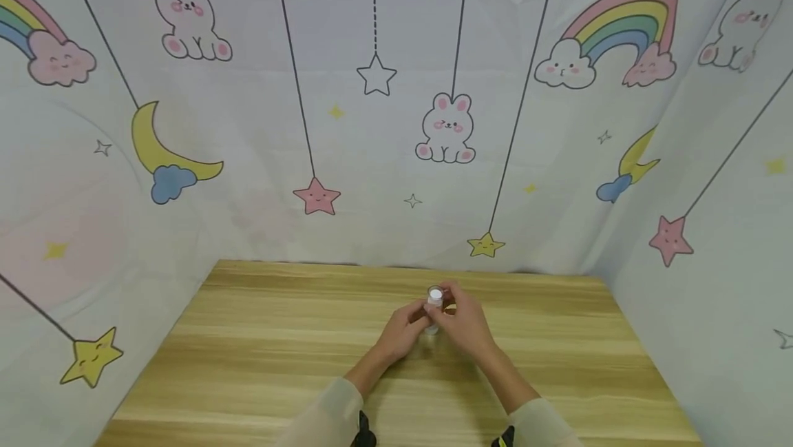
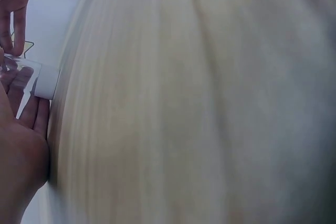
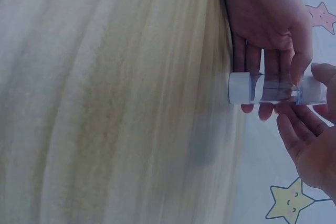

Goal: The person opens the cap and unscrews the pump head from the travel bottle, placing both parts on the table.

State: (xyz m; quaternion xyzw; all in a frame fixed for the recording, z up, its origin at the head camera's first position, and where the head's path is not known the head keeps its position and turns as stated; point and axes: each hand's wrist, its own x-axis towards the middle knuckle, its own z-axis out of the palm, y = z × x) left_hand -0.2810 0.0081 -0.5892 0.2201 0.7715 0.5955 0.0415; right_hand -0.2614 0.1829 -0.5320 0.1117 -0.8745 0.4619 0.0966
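Observation:
A small clear bottle (image 1: 434,301) with a white end stands upright on the wooden table, between both hands. In the right wrist view, the bottle's white end (image 3: 240,88) is against the tabletop and its see-through body rises from there. My left hand (image 1: 401,331) grips the body, fingers behind it and thumb on the near side. With thumb and fingers, my right hand (image 1: 467,324) pinches the upper end. The left wrist view catches only part of the bottle (image 2: 47,81), at its left edge. Fingers hide some of the body.
The wood-grain table (image 1: 279,337) spreads around the hands. Behind it and at both sides hangs a pale cloth backdrop (image 1: 372,144) printed with rabbits, stars, moons and rainbows. Dark straps (image 1: 364,433) show at the sleeves.

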